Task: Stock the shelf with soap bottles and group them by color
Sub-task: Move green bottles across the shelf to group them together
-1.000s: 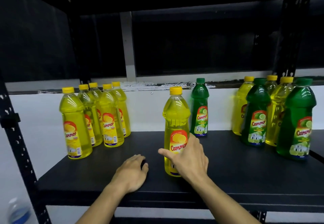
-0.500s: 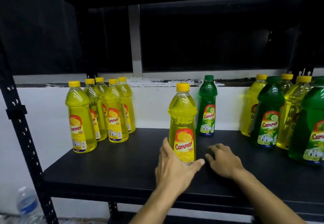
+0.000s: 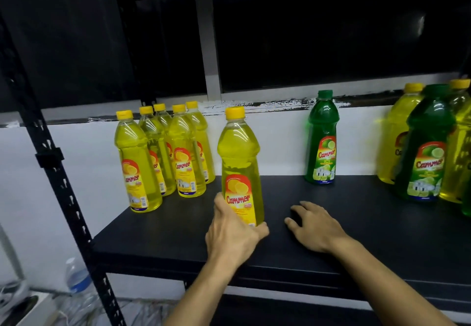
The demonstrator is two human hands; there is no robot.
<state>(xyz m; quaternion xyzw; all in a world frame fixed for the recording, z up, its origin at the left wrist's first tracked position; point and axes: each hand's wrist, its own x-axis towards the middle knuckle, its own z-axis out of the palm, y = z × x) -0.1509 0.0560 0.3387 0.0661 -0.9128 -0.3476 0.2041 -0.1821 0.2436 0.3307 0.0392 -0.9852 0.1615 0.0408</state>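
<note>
A clear water bottle (image 3: 77, 276) with a blue label stands on the floor, lower left.

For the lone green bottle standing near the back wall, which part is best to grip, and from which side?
Grip the lone green bottle around its body, probably at the label, coming from the front. It stands upright with free shelf around it; the right hand rests nearest.

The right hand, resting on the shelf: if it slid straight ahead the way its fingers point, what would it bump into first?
Probably the yellow bottle gripped by the left hand: the right hand points up-left along the bare shelf towards it, though depth is unclear.
</note>
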